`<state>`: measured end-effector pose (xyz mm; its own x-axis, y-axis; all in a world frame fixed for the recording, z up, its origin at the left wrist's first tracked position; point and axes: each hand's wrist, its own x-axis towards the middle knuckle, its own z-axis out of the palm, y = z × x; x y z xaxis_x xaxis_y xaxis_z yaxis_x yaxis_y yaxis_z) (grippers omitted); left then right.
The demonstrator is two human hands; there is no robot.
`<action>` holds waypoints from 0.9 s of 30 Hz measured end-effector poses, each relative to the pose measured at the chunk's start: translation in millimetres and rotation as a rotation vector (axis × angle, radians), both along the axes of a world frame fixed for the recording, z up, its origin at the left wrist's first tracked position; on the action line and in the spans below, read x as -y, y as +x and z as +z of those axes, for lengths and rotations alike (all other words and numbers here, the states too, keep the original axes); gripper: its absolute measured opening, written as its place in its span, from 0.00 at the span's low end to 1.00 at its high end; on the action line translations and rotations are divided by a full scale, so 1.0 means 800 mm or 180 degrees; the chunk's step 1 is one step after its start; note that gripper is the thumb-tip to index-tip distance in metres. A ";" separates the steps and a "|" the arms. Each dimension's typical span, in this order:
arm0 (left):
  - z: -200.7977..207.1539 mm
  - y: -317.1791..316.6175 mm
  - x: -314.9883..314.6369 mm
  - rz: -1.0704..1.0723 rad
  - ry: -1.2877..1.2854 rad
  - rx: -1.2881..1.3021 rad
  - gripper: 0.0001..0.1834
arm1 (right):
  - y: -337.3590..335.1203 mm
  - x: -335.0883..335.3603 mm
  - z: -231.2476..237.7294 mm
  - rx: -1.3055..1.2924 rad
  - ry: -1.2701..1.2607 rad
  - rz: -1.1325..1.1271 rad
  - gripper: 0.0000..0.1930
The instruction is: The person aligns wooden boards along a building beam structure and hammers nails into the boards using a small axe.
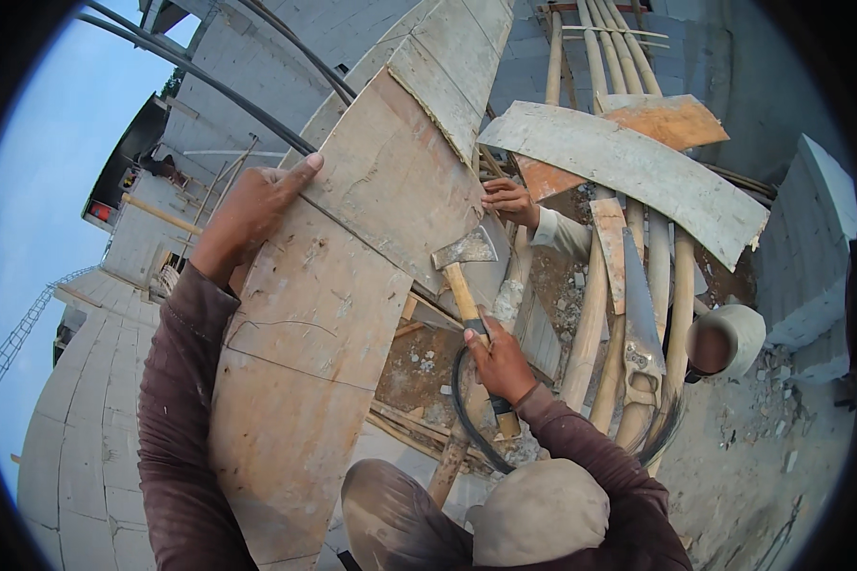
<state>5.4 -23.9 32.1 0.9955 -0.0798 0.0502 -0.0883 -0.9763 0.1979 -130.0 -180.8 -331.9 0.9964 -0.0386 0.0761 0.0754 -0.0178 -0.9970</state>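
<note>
My left hand [254, 211] is closed over the left edge of a worn brown plywood board [305, 285], thumb lying on top. My right hand [501, 360] is wrapped round the handle of a hatchet [465, 249]. The hatchet's steel head lies over the right part of an upper plywood panel [400, 162], which meets the board along a dark seam. Another person's hand [511, 200], in a pale sleeve, touches that panel's right edge. Thin dark wire [286, 326] curls over the board.
Bamboo poles [595, 314] run lengthwise at the right, bearing a handsaw [642, 333] and a curved plywood strip [628, 167]. The other person's pale hat [747, 333] shows beside them. Black rods [209, 86] slant in from upper left. A black hose [462, 404] loops near my right hand.
</note>
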 end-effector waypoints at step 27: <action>0.000 -0.042 0.000 -0.0509 0.0719 0.0420 0.32 | 0.001 0.018 0.038 -0.0237 -0.0458 0.0347 0.31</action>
<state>-28.5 -23.8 31.8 0.9555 -0.2588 0.1413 -0.2548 -0.9659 -0.0461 -129.5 -195.6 -301.6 0.9971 0.0757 -0.0012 0.0107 -0.1563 -0.9877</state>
